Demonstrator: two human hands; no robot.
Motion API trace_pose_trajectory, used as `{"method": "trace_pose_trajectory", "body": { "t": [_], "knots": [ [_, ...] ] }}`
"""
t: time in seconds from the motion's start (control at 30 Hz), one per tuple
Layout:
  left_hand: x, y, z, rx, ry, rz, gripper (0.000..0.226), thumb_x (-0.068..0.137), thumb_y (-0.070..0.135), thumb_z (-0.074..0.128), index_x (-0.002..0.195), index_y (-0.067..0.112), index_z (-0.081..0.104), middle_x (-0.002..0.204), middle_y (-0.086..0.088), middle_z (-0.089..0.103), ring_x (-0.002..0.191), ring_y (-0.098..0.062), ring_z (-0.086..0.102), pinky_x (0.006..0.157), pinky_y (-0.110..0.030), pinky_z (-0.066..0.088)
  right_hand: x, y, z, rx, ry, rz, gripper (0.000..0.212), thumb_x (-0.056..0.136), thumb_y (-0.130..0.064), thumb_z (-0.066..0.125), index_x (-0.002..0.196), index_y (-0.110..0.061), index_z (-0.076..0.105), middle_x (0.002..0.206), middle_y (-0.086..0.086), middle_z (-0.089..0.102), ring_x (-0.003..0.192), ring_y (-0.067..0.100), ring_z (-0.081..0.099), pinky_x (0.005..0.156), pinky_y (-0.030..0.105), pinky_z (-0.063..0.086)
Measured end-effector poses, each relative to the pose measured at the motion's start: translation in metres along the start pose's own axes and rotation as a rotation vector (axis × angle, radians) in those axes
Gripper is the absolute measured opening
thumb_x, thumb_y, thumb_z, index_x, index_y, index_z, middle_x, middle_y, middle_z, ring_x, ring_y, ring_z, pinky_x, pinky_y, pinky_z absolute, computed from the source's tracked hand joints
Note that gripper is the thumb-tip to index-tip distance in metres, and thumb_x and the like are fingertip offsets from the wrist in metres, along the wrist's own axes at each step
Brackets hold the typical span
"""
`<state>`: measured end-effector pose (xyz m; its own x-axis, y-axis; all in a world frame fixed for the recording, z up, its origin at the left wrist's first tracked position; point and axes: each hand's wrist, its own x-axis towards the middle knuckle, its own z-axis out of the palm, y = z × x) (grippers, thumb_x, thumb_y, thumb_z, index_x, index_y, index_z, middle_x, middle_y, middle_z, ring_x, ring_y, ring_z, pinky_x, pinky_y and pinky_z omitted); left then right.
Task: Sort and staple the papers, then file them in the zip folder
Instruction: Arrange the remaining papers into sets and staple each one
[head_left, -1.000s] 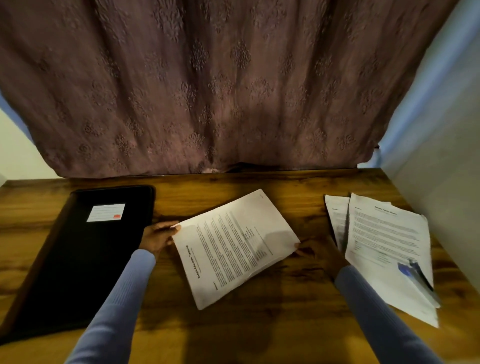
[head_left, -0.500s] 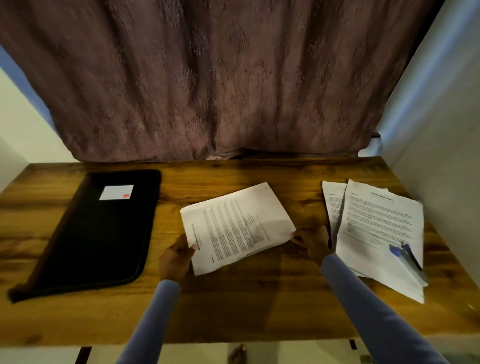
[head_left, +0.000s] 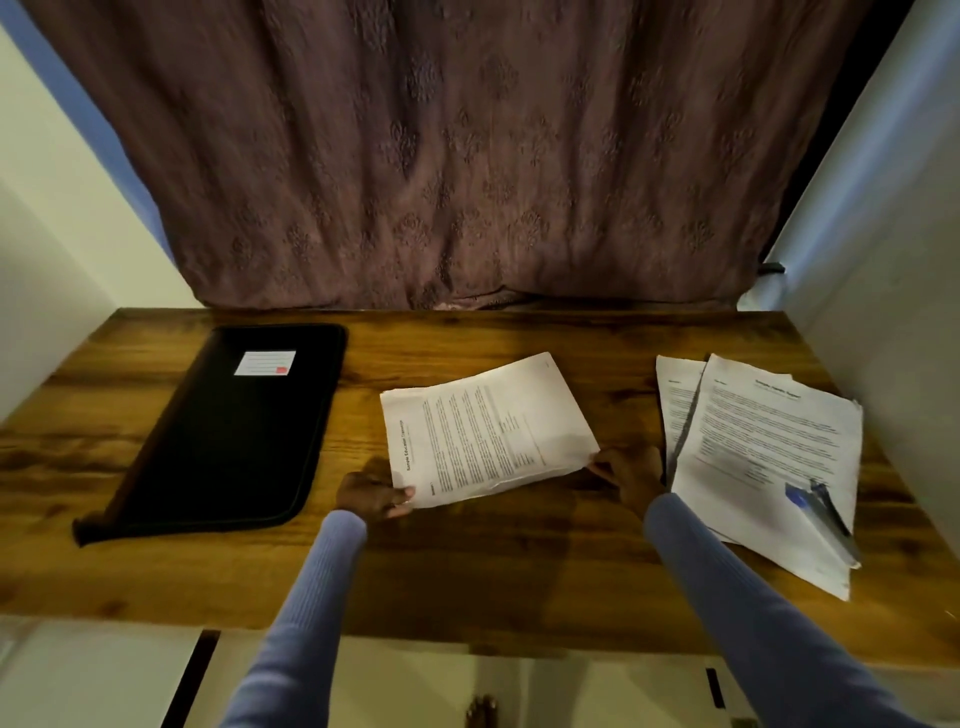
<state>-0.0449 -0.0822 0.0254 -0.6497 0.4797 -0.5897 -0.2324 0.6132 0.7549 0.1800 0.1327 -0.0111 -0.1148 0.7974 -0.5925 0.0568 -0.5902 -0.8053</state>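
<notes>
At the far left of the wooden desk a black zip folder is laid flat and closed, its white label at the far end; it is kept well apart from the papers, probably so that it stays out of the sorting until filing. A bare strip of desk is left between the folder's right edge and the left hand, which pinches the near left corner of a printed paper set with the thumb on top. The set is turned slantwise on the desk, and its opposite near corner is pinched by the right hand; a hold at both corners appears meant for squaring the sheets before a staple is driven. Whether the set is raised off the wood cannot be told. Just beside the right hand a second pile of printed sheets is fanned loosely, so more sorting seems to remain. On the pile's near right corner a blue-and-grey stapler is rested, within short reach of the right hand. The pile's right edge lies close to the desk's right edge and the pale wall, so little room is left there, whereas broad open wood is offered along the near edge and behind the held set, up to the curtain.
</notes>
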Motion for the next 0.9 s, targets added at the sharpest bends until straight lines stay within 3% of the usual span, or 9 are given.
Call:
{"method": "trace_pose_trajectory", "body": {
  "t": [0.1,0.2,0.3,0.4,0.57,0.7,0.8,0.9],
  "knots": [
    [0.0,0.0,-0.003,-0.073,-0.039,-0.003,0.035,0.079,-0.007,0.065,0.114,-0.008,0.057,0.121,-0.025,0.058,0.098,-0.034,0.061,0.042,-0.014,0.049,0.001,0.0,-0.002,-0.032,-0.065,-0.01,0.047,0.078,0.015,0.061,0.12,-0.003,0.048,0.118,0.017,0.051,0.095,0.035,0.055,0.053,0.03,0.058],
    [0.005,-0.006,-0.005,-0.085,-0.051,-0.015,0.035,0.079,-0.003,0.067,0.112,-0.008,0.059,0.113,-0.022,0.062,0.075,-0.022,0.062,0.043,-0.012,0.049,-0.001,-0.005,-0.003,-0.102,-0.119,-0.013,0.035,0.078,0.016,0.059,0.107,0.0,0.051,0.116,0.019,0.053,0.105,0.039,0.054,0.066,0.035,0.057],
    [0.013,-0.014,-0.006,-0.177,-0.07,-0.053,0.032,0.076,-0.006,0.068,0.107,-0.005,0.06,0.113,-0.023,0.062,0.082,-0.027,0.065,0.054,-0.021,0.057,-0.005,-0.013,-0.003,-0.119,-0.18,-0.005,0.03,0.081,0.012,0.058,0.105,-0.004,0.048,0.108,0.014,0.052,0.112,0.039,0.051,0.077,0.04,0.053],
    [0.015,-0.017,-0.008,-0.24,-0.095,-0.067,0.026,0.076,-0.008,0.067,0.1,-0.001,0.061,0.11,-0.023,0.063,0.084,-0.028,0.066,0.058,-0.026,0.059,-0.003,-0.015,-0.002,-0.129,-0.199,-0.006,0.051,0.077,0.009,0.066,0.12,-0.005,0.044,0.123,0.017,0.05,0.114,0.04,0.051,0.069,0.038,0.055],
    [0.017,-0.02,-0.014,-0.391,-0.167,-0.117,0.021,0.077,-0.011,0.064,0.095,-0.001,0.06,0.107,-0.023,0.062,0.087,-0.031,0.065,0.057,-0.026,0.059,-0.003,-0.01,-0.006,-0.092,-0.143,0.027,0.048,0.077,0.017,0.061,0.119,0.0,0.045,0.119,0.021,0.052,0.105,0.039,0.056,0.069,0.039,0.056],
    [0.014,-0.018,-0.015,-0.426,-0.161,-0.121,0.019,0.077,-0.012,0.063,0.091,0.001,0.06,0.1,-0.02,0.062,0.085,-0.029,0.063,0.053,-0.023,0.057,0.001,-0.003,-0.009,0.057,-0.102,0.035,0.049,0.083,0.014,0.056,0.127,-0.004,0.041,0.117,0.019,0.052,0.081,0.028,0.06,0.047,0.03,0.057],
    [0.012,-0.018,-0.006,-0.476,-0.145,-0.148,0.019,0.077,-0.011,0.065,0.092,-0.001,0.06,0.108,-0.023,0.061,0.089,-0.031,0.063,0.051,-0.023,0.057,-0.005,-0.003,-0.003,0.24,-0.086,0.007,0.058,0.08,0.01,0.062,0.13,-0.009,0.04,0.118,0.014,0.048,0.095,0.031,0.056,0.048,0.03,0.057],
    [0.007,-0.021,0.017,-0.509,-0.156,-0.167,0.013,0.08,-0.012,0.061,0.089,-0.002,0.06,0.118,-0.025,0.058,0.086,-0.027,0.062,0.051,-0.022,0.057,-0.029,0.004,0.009,0.243,-0.257,0.084,0.048,0.082,0.001,0.063,0.126,-0.004,0.046,0.115,0.015,0.059,0.089,0.029,0.065,0.058,0.034,0.058]
  ]
}}
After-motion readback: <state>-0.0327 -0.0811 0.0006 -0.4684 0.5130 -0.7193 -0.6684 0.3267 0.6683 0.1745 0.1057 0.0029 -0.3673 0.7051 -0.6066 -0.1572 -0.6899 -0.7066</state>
